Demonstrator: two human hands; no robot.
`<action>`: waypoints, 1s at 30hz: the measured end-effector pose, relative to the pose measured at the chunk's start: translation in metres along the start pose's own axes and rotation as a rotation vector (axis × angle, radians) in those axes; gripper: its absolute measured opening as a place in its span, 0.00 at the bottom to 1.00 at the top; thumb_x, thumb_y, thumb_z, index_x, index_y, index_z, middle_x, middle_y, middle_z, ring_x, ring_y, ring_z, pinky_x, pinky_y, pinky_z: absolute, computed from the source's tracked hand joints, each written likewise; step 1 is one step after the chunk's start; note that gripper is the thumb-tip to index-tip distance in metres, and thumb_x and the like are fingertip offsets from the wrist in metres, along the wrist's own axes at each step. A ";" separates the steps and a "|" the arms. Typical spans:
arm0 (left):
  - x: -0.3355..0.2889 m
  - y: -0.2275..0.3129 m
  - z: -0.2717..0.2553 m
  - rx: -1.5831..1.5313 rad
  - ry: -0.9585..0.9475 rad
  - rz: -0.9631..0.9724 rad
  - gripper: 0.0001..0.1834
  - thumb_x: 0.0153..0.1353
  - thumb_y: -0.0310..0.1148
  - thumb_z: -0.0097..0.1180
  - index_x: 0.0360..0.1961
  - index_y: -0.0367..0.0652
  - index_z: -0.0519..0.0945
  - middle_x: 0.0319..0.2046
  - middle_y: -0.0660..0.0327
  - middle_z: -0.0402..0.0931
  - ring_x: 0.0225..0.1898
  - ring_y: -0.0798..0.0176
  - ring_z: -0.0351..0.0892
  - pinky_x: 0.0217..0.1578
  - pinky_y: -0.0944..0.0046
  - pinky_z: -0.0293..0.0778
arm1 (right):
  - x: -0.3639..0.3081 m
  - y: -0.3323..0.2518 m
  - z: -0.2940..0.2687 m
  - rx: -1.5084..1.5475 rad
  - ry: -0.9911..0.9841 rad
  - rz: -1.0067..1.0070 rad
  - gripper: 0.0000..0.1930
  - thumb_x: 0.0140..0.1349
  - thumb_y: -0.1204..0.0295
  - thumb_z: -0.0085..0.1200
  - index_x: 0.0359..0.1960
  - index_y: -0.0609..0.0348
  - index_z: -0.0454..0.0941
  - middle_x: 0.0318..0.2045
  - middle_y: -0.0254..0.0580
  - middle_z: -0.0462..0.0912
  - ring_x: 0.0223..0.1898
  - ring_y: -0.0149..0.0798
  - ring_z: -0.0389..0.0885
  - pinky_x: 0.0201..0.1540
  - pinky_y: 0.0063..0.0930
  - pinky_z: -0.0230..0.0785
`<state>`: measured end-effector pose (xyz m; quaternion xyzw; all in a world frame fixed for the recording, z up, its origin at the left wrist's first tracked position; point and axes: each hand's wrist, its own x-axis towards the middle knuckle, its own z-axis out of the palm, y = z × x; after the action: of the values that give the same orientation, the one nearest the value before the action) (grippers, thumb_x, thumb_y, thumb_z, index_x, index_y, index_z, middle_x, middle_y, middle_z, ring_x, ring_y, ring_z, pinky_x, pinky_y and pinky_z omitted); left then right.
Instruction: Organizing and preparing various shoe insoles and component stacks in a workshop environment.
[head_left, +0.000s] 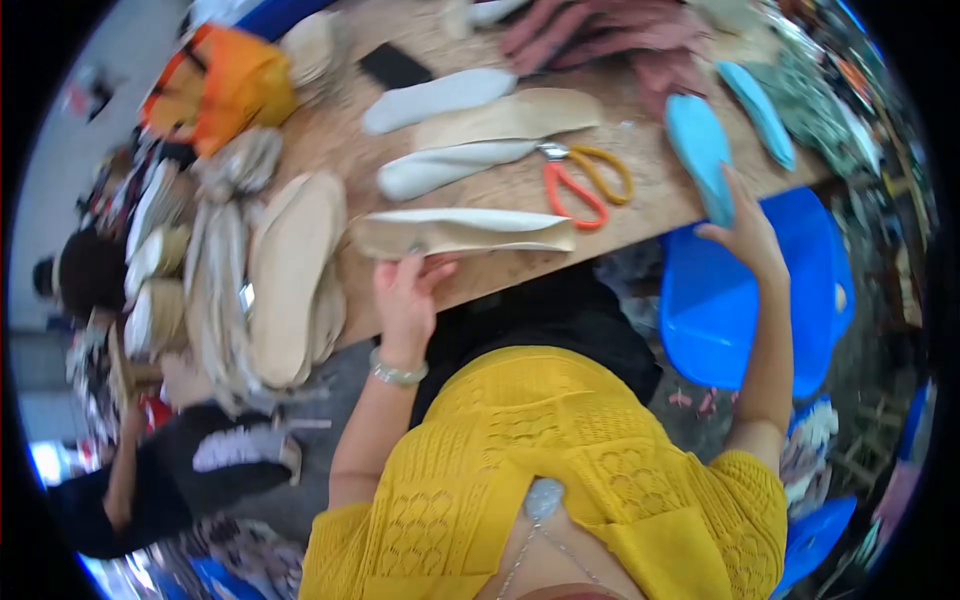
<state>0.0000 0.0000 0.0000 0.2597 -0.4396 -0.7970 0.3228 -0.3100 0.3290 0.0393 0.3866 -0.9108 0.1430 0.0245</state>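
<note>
My left hand (405, 300) is at the near table edge, its fingers closed on the end of a beige insole (480, 236) with a white rim. My right hand (748, 240) grips the near end of a light blue foot-shaped piece (698, 145), thumb to one side and fingers to the other. A second light blue piece (757, 115) lies farther right. Beyond my left hand lie a white insole (455, 168), a beige insole (510, 116) and another white insole (440, 98). Scissors (580, 185) with orange and yellow handles rest beside them.
Stacked beige insoles (295, 280) cover the table's left side, near an orange bag (220, 85). A dark phone (395, 66) and mauve cloth (610, 35) lie at the back. A blue bin (710, 320) stands below the right edge. Another person's arm (122, 470) shows at left.
</note>
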 end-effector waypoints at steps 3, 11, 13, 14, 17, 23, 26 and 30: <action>0.019 -0.004 0.004 -0.078 -0.020 -0.009 0.12 0.66 0.29 0.45 0.50 0.39 0.69 0.41 0.57 0.78 0.38 0.57 0.82 0.34 0.63 0.82 | -0.002 0.012 0.019 0.047 0.231 -0.036 0.37 0.47 0.75 0.60 0.63 0.51 0.64 0.60 0.51 0.68 0.58 0.55 0.69 0.55 0.41 0.66; 0.013 0.008 0.003 0.018 0.093 -0.013 0.14 0.66 0.35 0.49 0.49 0.40 0.73 0.43 0.58 0.79 0.40 0.58 0.82 0.34 0.61 0.84 | 0.014 -0.046 0.019 -0.161 0.327 -0.133 0.32 0.49 0.72 0.63 0.59 0.48 0.70 0.58 0.47 0.70 0.58 0.52 0.68 0.58 0.42 0.60; 0.012 0.014 0.009 0.010 0.134 -0.022 0.14 0.66 0.36 0.50 0.49 0.40 0.73 0.42 0.58 0.79 0.40 0.59 0.82 0.34 0.61 0.84 | 0.023 -0.084 0.010 0.109 0.381 -0.273 0.31 0.48 0.69 0.64 0.58 0.52 0.70 0.58 0.47 0.71 0.58 0.52 0.68 0.59 0.42 0.59; 0.010 0.016 0.009 0.014 0.139 -0.029 0.14 0.66 0.36 0.50 0.49 0.40 0.73 0.42 0.58 0.79 0.40 0.59 0.82 0.34 0.61 0.84 | 0.028 -0.111 0.011 0.297 0.352 -0.357 0.32 0.48 0.68 0.65 0.58 0.54 0.70 0.57 0.47 0.71 0.58 0.51 0.69 0.60 0.42 0.59; 0.006 0.021 0.021 0.029 0.102 -0.036 0.15 0.66 0.37 0.50 0.49 0.40 0.73 0.42 0.58 0.79 0.40 0.61 0.82 0.35 0.62 0.82 | 0.033 -0.189 0.018 0.584 0.019 -0.416 0.37 0.44 0.64 0.68 0.59 0.56 0.68 0.58 0.48 0.72 0.59 0.48 0.69 0.61 0.35 0.60; 0.002 0.032 0.026 0.173 0.190 0.008 0.16 0.67 0.41 0.51 0.46 0.38 0.76 0.37 0.63 0.79 0.37 0.71 0.79 0.38 0.69 0.76 | 0.047 -0.227 0.069 0.829 -0.355 -0.292 0.22 0.57 0.70 0.57 0.54 0.59 0.72 0.41 0.41 0.81 0.42 0.35 0.78 0.47 0.26 0.68; 0.014 0.039 0.012 0.249 0.026 0.186 0.12 0.65 0.36 0.55 0.43 0.37 0.77 0.35 0.65 0.78 0.35 0.76 0.75 0.38 0.72 0.73 | 0.046 -0.228 0.078 1.020 -0.401 -0.223 0.19 0.58 0.71 0.56 0.52 0.60 0.74 0.38 0.36 0.81 0.39 0.28 0.76 0.44 0.23 0.68; 0.026 0.048 0.017 0.328 0.027 0.186 0.08 0.63 0.33 0.57 0.38 0.39 0.78 0.32 0.68 0.77 0.33 0.78 0.73 0.37 0.76 0.70 | 0.046 -0.235 0.066 1.114 -0.470 -0.183 0.20 0.54 0.71 0.61 0.49 0.62 0.75 0.36 0.32 0.80 0.36 0.25 0.75 0.41 0.22 0.68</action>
<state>-0.0150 -0.0293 0.0462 0.2778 -0.5815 -0.6776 0.3544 -0.1704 0.1234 0.0400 0.4392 -0.6432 0.5059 -0.3709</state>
